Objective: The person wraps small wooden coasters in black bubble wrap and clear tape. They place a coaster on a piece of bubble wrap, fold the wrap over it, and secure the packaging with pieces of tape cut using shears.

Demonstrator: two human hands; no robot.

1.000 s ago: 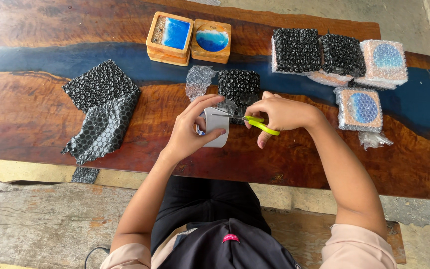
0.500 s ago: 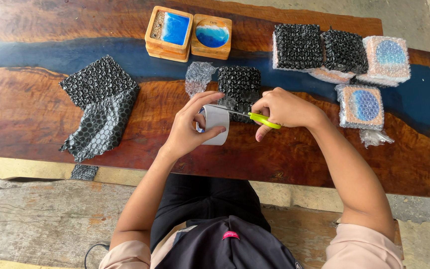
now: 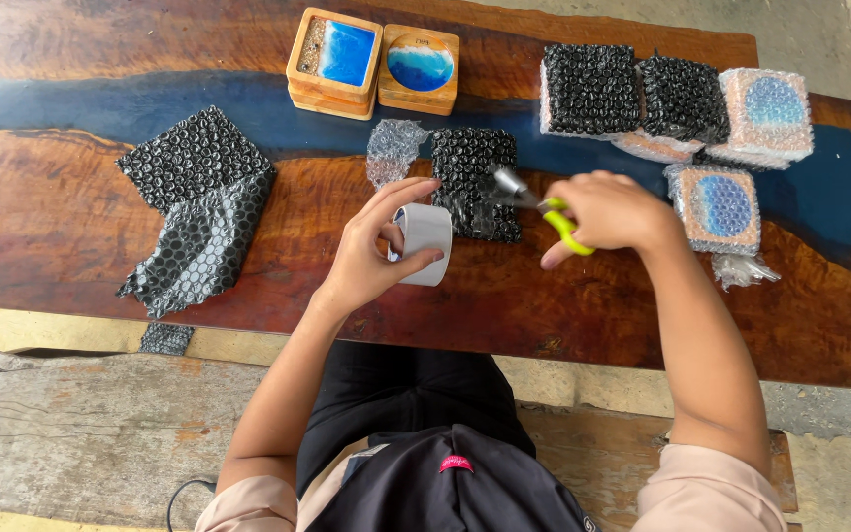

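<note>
While left hand [image 3: 371,251] grips tape roll [image 3: 425,243] — right hand [image 3: 611,209] hides scissors [image 3: 544,205] handles

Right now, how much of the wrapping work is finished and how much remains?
Done: about five wrapped blocks sit at the right. In hand: the left hand holds a tape roll, the right hand holds scissors over a black-wrapped piece. Left: two bare wooden blocks and spare black bubble wrap.
</note>
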